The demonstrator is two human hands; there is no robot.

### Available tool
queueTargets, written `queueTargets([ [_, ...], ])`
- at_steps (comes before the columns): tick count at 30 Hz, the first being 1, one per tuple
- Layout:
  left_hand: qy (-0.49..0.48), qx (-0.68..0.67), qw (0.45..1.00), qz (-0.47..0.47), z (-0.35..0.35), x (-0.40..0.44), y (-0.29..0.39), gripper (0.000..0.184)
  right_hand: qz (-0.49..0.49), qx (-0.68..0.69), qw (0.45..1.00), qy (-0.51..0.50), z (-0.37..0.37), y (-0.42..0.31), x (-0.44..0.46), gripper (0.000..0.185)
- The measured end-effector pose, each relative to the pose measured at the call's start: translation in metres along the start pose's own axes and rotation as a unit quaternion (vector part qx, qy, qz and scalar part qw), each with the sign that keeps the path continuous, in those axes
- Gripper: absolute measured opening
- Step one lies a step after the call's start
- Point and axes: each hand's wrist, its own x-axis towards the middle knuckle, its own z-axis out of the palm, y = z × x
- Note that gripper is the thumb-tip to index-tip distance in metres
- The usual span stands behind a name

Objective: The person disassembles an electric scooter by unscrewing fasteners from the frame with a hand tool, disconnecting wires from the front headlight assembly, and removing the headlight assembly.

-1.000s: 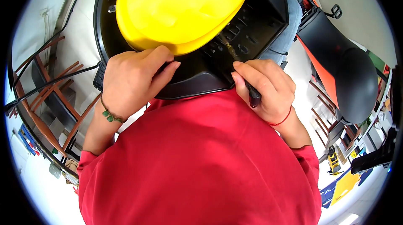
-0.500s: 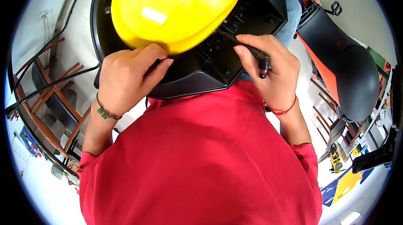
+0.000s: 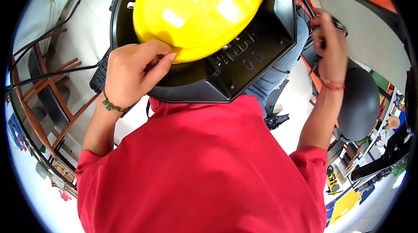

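A glossy yellow hard hat [image 3: 200, 15] sits in a black plastic tray-like part [image 3: 174, 91] with slots and small metal pieces on its floor. My left hand [image 3: 137, 67] is closed, thumb and fingers pinched at the hat's front brim. Out to the right, past the tray's edge, my right hand [image 3: 332, 43] is raised and smeared by motion. Something dark shows at its palm, but blur hides whether the fingers hold it. Just behind that hand is a black object [image 3: 339, 26].
Beneath the tray shows a jeans-clad leg [image 3: 278, 76]. A black rounded seat [image 3: 359, 102] stands at the right. Wooden chairs [image 3: 50, 85] are at the left, with black cables [image 3: 56, 74] running across. A black pedal-like part [image 3: 277, 121] is near the floor.
My right hand has swung right, away from the tray, where it held a black-handled tool. My left hand remains at the brim. In view, the hat and tray sit slightly further right.
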Motion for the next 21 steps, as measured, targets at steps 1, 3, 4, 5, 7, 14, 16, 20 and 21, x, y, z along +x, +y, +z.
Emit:
queueTargets([
  [1,0.010,0.000,1.000,-0.002,0.000,-0.001,-0.002,0.006,0.041,-0.004,0.997,-0.065,0.003,0.003,0.009,0.045],
  [3,0.076,-0.021,0.997,-0.024,0.001,-0.004,-0.007,0.007,0.089,0.003,0.986,-0.143,0.015,-0.004,0.011,0.052],
  [4,0.096,-0.025,0.995,-0.023,0.001,-0.005,-0.008,0.007,0.080,-0.005,0.987,-0.139,0.023,-0.004,0.010,0.053],
  [5,0.105,-0.024,0.994,-0.026,0.000,-0.006,-0.009,0.007,0.123,-0.049,0.976,-0.173,0.025,-0.005,0.015,0.054],
  [7,0.128,-0.026,0.991,-0.013,0.001,-0.006,-0.006,0.008,0.202,-0.046,0.945,-0.251,0.027,-0.012,0.020,0.053],
  [14,0.321,-0.094,0.939,-0.082,0.001,-0.005,-0.003,0.005,0.204,-0.046,0.909,-0.360,0.038,0.007,0.015,0.037],
  [16,0.426,-0.234,0.868,-0.103,-0.005,-0.001,-0.009,0.011,0.246,0.023,0.911,-0.331,0.043,0.030,-0.002,0.029],
  [20,0.446,-0.604,0.652,-0.106,-0.033,0.001,-0.021,0.026,0.276,0.225,0.901,-0.248,0.069,0.035,-0.040,0.005],
  [21,0.454,-0.598,0.652,-0.105,-0.031,-0.007,-0.020,0.026,0.276,0.274,0.896,-0.216,0.077,0.029,-0.049,0.010],
])
